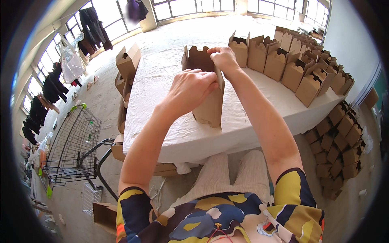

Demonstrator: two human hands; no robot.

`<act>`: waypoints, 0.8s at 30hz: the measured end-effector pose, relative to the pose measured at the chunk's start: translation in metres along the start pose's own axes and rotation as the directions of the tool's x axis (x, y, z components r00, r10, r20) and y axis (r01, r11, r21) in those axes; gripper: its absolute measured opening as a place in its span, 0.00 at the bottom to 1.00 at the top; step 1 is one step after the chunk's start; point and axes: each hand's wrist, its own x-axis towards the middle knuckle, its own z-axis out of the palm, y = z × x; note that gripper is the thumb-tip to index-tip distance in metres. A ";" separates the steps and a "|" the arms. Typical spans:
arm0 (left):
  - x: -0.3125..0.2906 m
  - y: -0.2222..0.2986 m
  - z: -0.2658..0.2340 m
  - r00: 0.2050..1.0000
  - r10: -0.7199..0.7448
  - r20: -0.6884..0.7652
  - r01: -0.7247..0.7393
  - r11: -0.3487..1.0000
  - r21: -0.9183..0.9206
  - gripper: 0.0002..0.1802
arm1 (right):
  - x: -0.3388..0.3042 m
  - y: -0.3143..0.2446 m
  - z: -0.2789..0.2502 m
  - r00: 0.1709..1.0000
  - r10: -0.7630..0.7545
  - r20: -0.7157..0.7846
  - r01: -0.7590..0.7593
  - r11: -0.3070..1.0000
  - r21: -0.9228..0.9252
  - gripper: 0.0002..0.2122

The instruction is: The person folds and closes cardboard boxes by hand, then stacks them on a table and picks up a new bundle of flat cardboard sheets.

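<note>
With fingers bent, the left hand (pixel 189 89) and right hand (pixel 225 60) grasp the open carton (pixel 210 107) by its upper edges, apparently to steady it upright on the counter (pixel 156 81).

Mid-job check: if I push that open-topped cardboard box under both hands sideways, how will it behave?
The open-topped cardboard box is probably light for its size, given its thin walls. Its upper edges may flex, since the notched top isn't closed. A high push could tip it, as it looks taller than wide; wrinkles in the white table cover might catch its base.
</note>
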 end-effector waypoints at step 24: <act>0.043 -0.033 0.037 0.725 -0.119 0.678 0.216 0.975 -0.059 0.16 | -0.030 0.010 -0.026 0.993 -0.097 0.074 0.074 0.961 0.265 0.14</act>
